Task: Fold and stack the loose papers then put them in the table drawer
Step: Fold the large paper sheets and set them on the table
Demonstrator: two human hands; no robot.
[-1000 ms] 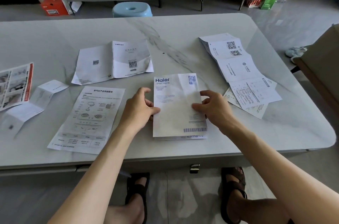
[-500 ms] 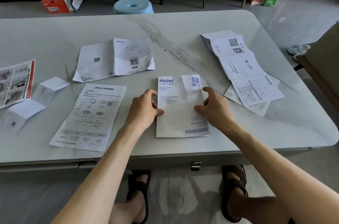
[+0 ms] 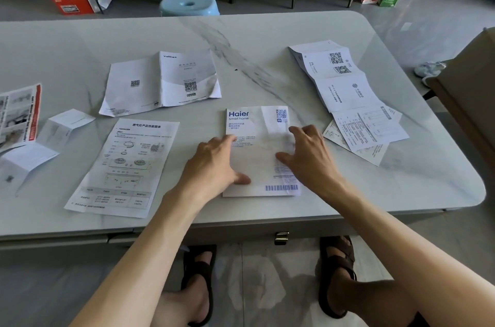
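Folded white Haier leaflet (image 3: 257, 160) lies centre frame on grey marble table (image 3: 134, 34); my left hand (image 3: 214, 163) and right hand (image 3: 308, 158) press it, fingers spread, grasping nothing.

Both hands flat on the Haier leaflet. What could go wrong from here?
1. The leaflet lies near the table's front edge. If the left hand and right hand smooth toward the body, it may slide off.
2. Its bottom right corner shows layers slightly offset, so pressing now could set a crooked crease.
3. The long strip on the right lies unfolded. Sheets of such mixed sizes may stack unevenly and catch in the drawer.
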